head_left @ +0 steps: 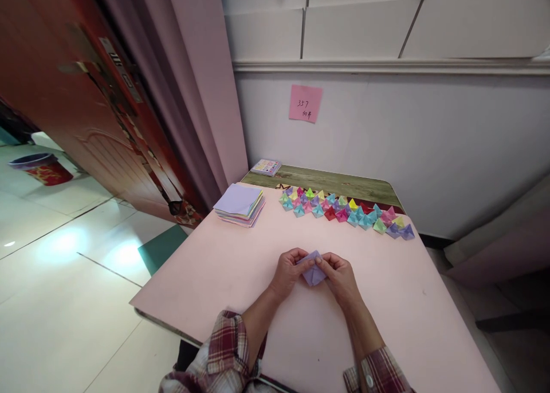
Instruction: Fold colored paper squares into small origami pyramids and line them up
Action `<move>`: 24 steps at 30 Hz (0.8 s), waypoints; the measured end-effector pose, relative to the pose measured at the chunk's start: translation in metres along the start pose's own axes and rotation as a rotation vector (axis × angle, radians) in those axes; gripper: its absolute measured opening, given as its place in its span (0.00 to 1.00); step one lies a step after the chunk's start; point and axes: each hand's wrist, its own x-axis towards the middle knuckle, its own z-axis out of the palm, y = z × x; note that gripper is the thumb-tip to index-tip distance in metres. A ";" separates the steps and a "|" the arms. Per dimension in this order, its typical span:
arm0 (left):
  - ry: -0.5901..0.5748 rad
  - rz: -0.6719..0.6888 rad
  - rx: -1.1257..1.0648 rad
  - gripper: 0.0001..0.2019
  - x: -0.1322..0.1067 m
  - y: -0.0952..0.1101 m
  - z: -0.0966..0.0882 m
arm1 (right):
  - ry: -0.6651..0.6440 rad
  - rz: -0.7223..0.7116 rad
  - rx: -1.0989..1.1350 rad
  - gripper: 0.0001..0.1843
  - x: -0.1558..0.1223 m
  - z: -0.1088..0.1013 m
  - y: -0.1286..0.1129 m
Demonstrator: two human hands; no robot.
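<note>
A small folded piece of purple origami paper (314, 275) is held up between both hands, above the near middle of the table. My left hand (289, 271) pinches its left side, thumb on top. On the opposite side, my right hand (340, 274) grips the paper with its thumb near the upper middle. Creases run down the paper's face, and its lower point hangs free between the hands. The fingertips behind it are partly hidden. Farther back, several finished folded paper pieces (342, 215) in many colours stand in rows.
A stack of square coloured paper (239, 199), purple on top, lies at the table's back left. Behind it sits a small printed pack (266, 167). Pink sheeting covers the table (206, 267). A pink note (305, 103) is stuck on the wall. A red door (129, 112) stands left.
</note>
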 end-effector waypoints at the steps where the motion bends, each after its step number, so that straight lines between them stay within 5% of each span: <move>1: -0.001 0.004 0.017 0.15 -0.001 0.000 0.000 | -0.007 0.001 0.000 0.17 0.000 0.000 -0.001; 12: -0.120 0.003 0.166 0.16 -0.003 0.001 0.000 | 0.116 -0.033 -0.029 0.16 0.001 0.001 0.009; 24: 0.101 -0.032 0.090 0.16 -0.001 -0.003 0.000 | 0.042 -0.004 -0.057 0.18 0.001 0.001 0.006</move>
